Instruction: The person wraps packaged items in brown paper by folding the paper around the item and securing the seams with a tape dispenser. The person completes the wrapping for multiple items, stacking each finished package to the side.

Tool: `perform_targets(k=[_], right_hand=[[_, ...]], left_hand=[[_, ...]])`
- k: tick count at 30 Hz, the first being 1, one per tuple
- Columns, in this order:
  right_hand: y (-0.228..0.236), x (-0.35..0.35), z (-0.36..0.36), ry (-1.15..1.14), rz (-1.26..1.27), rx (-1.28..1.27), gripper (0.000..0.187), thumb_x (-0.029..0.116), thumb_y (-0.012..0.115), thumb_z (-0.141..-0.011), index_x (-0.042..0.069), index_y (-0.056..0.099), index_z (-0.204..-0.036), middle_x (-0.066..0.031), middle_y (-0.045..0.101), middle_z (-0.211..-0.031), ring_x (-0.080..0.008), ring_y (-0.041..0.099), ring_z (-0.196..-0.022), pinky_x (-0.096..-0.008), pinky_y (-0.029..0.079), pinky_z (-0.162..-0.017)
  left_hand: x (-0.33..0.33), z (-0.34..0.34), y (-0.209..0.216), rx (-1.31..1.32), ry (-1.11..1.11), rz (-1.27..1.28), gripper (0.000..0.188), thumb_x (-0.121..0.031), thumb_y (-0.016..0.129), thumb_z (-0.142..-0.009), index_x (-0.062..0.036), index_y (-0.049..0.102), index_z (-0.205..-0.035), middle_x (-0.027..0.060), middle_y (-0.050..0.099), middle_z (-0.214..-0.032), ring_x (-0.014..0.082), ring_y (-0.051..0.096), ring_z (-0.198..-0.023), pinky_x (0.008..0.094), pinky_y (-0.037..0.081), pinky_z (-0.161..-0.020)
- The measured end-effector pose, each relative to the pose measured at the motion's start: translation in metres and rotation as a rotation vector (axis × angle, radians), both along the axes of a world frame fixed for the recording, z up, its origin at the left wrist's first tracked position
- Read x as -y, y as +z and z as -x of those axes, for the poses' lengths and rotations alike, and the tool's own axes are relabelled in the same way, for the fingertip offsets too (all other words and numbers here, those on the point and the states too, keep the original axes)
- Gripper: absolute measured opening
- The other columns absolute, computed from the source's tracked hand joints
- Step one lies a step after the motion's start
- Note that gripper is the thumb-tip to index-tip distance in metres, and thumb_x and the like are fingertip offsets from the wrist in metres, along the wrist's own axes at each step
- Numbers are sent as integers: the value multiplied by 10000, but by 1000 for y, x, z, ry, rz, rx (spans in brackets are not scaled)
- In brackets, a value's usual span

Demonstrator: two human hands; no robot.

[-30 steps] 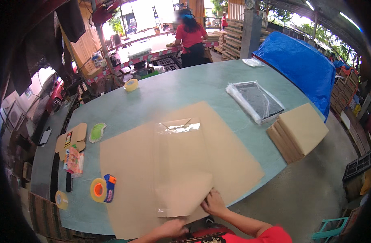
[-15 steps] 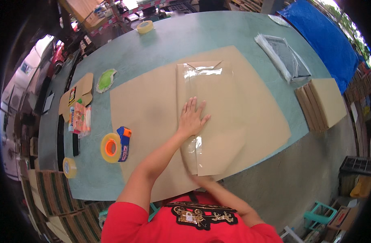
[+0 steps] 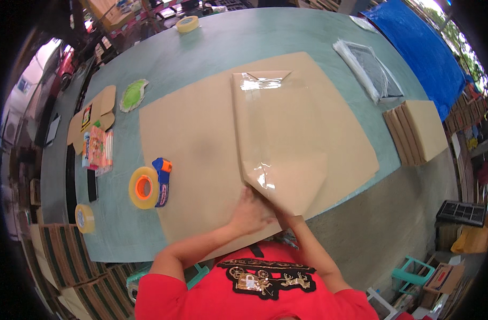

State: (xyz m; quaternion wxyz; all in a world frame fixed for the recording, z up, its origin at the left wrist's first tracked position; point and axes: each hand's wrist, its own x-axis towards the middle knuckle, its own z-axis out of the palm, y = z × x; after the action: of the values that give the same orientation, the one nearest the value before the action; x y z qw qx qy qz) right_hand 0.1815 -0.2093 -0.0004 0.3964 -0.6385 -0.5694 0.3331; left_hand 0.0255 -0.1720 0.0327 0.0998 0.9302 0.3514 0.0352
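A flat parcel wrapped in brown kraft paper (image 3: pixel 273 117) lies on a larger brown paper sheet (image 3: pixel 196 133). Clear tape shines along its far end and left side. At its near end, a paper flap is folded into a slanting point. My left hand (image 3: pixel 250 214) is at this near end, thumb and fingers apart, slightly blurred, touching the paper by the left corner. My right hand (image 3: pixel 291 220) reaches under the flap's near tip from the right; the paper hides its fingers. A blue-and-orange tape dispenser (image 3: pixel 162 181) with a clear roll sits left of the parcel.
The green table (image 3: pixel 228 40) also carries tape rolls (image 3: pixel 85 218), a green patch (image 3: pixel 133 95), a cut carton piece (image 3: pixel 97 114), small packets (image 3: pixel 97 146) and a plastic-wrapped panel (image 3: pixel 367 69). Folded brown cardboard (image 3: pixel 414 133) stands at the right edge. A green stool (image 3: pixel 413 274) is on the floor.
My left hand has come off the parcel's middle and moved down to its near end. The near flap is now folded in to a slanted point, with my right hand under its tip.
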Motion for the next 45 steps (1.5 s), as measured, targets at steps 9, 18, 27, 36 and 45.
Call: perform_targets(k=[9, 18, 27, 36, 45], right_hand=[[52, 37, -89, -607, 151, -623, 402, 406, 473, -851, 13, 532, -916, -87, 572, -834, -183, 542, -754, -307, 435, -668], [20, -36, -99, -430, 328, -957, 389, 249, 542, -855, -12, 465, -1132, -115, 557, -1059, -205, 554, -934, -363, 468, -776], [86, 25, -131, 462, 718, -633, 278, 225, 510, -875, -17, 593, -984, -94, 638, -897, -209, 599, -861, -352, 471, -788], [41, -138, -124, 323, -156, 768, 637, 420, 559, -794, 124, 340, -1314, -86, 309, -1371, -290, 213, -1294, -487, 139, -1037], [43, -86, -143, 504, -65, 903, 805, 349, 666, -639, 255, 294, -1347, -65, 234, -1413, -298, 140, -1320, -510, 75, -1046]], left_hand=[[5, 18, -11, 946, 733, 1220, 326, -330, 501, -857, -15, 569, -910, 87, 586, -856, 183, 574, -704, 316, 473, -607], [-10, -42, -34, 1317, 968, 1221, 255, -198, 521, -874, 19, 502, -1008, 75, 577, -894, 176, 568, -795, 315, 470, -699], [-36, 15, 44, -138, -187, 1431, 351, -314, 467, -878, 8, 592, -817, 125, 616, -727, 236, 619, -709, 352, 502, -660], [-157, -103, 5, 20, -74, -156, 627, -481, 565, -748, -197, 402, -1283, 99, 246, -1401, 303, 184, -1301, 482, 168, -1031], [-99, -4, -8, 39, -81, -211, 690, -429, 634, -663, -444, 335, -1283, 87, 176, -1432, 349, 146, -1309, 632, 186, -920]])
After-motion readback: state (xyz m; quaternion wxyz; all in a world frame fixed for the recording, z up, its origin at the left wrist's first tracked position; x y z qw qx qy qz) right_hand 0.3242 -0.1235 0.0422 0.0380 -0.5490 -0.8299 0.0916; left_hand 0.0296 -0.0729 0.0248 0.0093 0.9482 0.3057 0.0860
